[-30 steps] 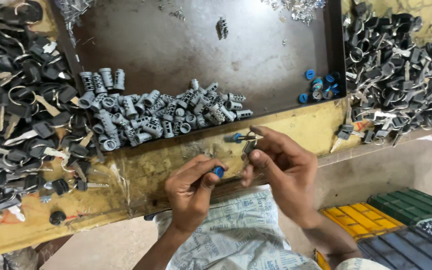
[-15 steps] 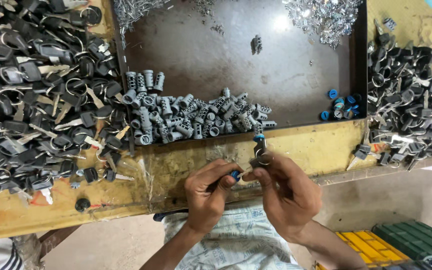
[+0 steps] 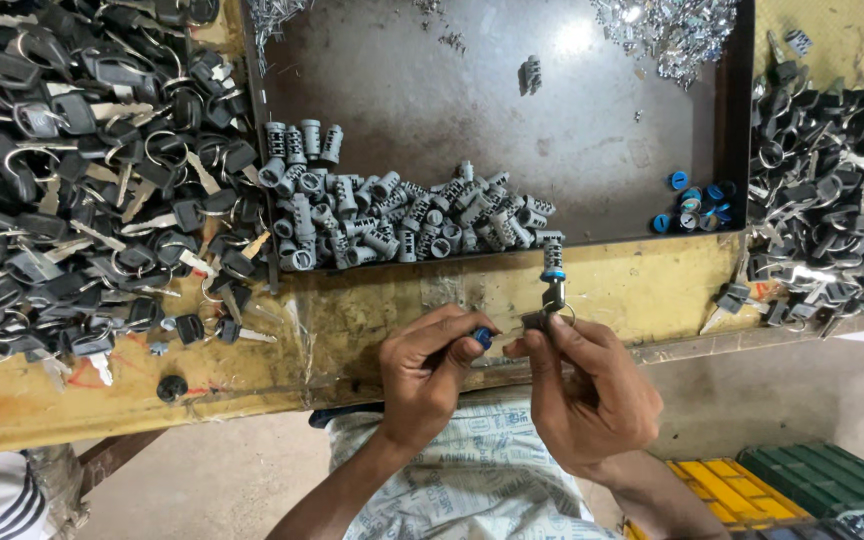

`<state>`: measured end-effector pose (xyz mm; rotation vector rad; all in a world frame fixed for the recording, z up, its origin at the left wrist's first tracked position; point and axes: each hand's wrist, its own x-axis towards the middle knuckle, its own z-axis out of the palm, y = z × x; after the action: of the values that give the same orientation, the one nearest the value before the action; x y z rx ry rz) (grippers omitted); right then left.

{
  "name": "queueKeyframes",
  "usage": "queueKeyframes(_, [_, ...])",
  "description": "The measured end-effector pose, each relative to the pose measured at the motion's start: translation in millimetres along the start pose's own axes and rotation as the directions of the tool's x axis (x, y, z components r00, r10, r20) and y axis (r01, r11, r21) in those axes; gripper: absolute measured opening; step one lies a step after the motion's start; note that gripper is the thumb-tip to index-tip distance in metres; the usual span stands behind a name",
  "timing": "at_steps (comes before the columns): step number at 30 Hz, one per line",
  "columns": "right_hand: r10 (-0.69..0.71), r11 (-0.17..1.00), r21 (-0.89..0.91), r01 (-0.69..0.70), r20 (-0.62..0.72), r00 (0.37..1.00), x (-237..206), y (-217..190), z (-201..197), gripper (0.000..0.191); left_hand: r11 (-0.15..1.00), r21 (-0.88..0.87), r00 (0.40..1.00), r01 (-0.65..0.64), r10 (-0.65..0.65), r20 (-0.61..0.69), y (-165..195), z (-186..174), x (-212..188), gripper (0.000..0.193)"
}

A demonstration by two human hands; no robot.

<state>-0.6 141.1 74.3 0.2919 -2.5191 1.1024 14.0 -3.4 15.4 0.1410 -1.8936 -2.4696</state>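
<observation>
Lock cylinder (image 3: 553,262), grey with a blue ring near its lower end, stands upright above the right hand (image 3: 584,392), over the yellow workbench (image 3: 632,290) just below the tray edge. It sits on a black-headed key (image 3: 542,316), which the right hand pinches between thumb and fingertips. The left hand (image 3: 432,372) is closed on a small blue cap (image 3: 482,338), held at the fingertips just beside the key. Both hands hover at the bench's front edge, close together. A dark metal tray (image 3: 452,100) holds a row of grey lock cylinders (image 3: 402,215), a cluster of blue caps (image 3: 694,205) in its right corner and shiny metal bits (image 3: 667,28) at the top. Heaps of black-headed keys (image 3: 82,170) flank the tray on both sides.
</observation>
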Motion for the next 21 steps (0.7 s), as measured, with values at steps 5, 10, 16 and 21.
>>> queueKeyframes(5, [-0.093,0.994,0.055,0.089,0.065,0.994,-2,0,-3,0.017,0.998,0.008,0.997,0.065,-0.064,-0.044,-10,-2,-3,0.024])
queueKeyframes(10, [-0.058,0.985,0.165,0.042,0.093,0.994,-5,-5,-4,0.013,1.0,0.007,0.998,0.006,-0.006,-0.067,-13,-3,-6,0.023])
queueKeyframes(16, [0.086,0.964,0.245,-0.106,0.091,0.992,-8,-13,-10,0.011,0.988,0.086,0.991,-0.126,0.129,-0.035,-8,-2,-11,0.021])
queueKeyframes(21, [0.168,0.946,0.266,-0.186,0.088,0.982,-11,-24,-4,0.011,0.989,0.09,0.991,-0.113,0.119,-0.063,-8,-5,-15,0.021])
